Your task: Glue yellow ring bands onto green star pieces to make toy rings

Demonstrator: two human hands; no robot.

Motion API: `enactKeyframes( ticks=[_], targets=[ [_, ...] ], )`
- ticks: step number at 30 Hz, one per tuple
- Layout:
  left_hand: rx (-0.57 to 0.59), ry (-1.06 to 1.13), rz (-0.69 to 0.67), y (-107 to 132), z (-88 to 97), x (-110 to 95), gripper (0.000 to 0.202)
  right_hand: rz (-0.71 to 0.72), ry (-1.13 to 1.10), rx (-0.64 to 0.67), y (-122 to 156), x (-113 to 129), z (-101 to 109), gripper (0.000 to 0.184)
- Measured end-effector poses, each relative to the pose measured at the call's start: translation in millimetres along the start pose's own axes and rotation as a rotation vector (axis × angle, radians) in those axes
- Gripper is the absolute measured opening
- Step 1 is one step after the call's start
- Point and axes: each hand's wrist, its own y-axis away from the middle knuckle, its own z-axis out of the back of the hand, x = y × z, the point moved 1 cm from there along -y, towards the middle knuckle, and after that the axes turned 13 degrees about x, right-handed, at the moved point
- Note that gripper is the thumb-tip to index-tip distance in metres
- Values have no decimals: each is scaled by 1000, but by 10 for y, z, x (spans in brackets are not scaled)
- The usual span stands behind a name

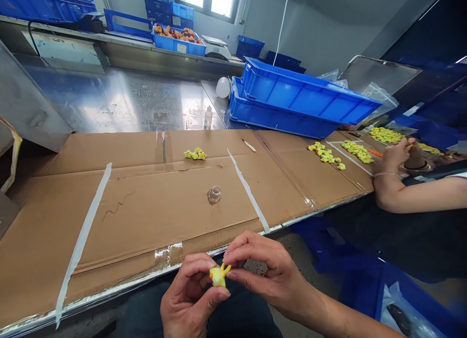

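My left hand (193, 296) grips a small yellow toy figure (218, 277) with an orange spot on its side, just in front of the table edge. The fingers of my right hand (266, 265) pinch a thin, bright yellow looped part (225, 269) at the top of the figure. Whether that part is joined to the figure, I cannot tell. Beyond my hands, a small clear cup (214, 195) stands on the cardboard. Several similar yellow figures (195, 154) lie in a little group farther back, and a white, pen-like tool (248, 145) is to their right.
Cardboard (146, 202) with white tape strips covers the table. A clear bottle (208, 117) stands behind it. Stacked blue crates (292, 99) occupy the back right. At the right, a co-worker's hands (399, 153) work near more yellow figures (324, 153).
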Motion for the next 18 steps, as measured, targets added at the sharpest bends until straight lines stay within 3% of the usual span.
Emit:
enactKeyframes(
  ticks=[5, 9, 11, 13, 15, 18],
  targets=[
    [80, -91, -129, 16, 55, 17, 31, 25, 26, -33, -15, 54, -31, 18],
    [66, -57, -146, 21, 77, 11, 34, 60, 69, -58, 2, 90, -55, 20],
    [31, 81, -14, 22, 72, 18, 30, 94, 51, -42, 3, 120, -35, 22],
    [-32, 295, 205, 29, 51, 28, 28, 93, 10, -25, -12, 145, 11, 22],
    [-93, 489, 404, 43, 18, 26, 29, 21, -25, -24, -42, 153, 64, 18],
    [-95, 635, 530, 58, -23, 10, 23, -133, -71, -19, -95, 133, 96, 13]
  ],
)
